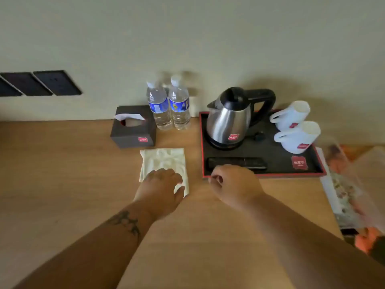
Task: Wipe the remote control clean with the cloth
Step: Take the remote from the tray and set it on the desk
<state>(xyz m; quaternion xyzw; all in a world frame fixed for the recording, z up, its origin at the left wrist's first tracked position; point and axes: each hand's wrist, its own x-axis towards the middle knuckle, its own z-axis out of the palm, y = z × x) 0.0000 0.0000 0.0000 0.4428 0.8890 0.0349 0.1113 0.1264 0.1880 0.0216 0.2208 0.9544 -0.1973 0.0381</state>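
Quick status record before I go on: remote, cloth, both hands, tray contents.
remote: long black remote control, lying flat along front of red-edged black tray
cloth: folded white cloth on wooden desk, left of tray
left hand: resting on cloth's near corner
right hand: at tray's front edge, fingers curled, nothing held
tray also holds: steel kettle, two white mugs

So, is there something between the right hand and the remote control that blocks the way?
Nothing visible blocks it. The right hand hovers at the near rim of the tray, and the remote control lies just beyond its knuckles. The kettle and mugs stand farther back.
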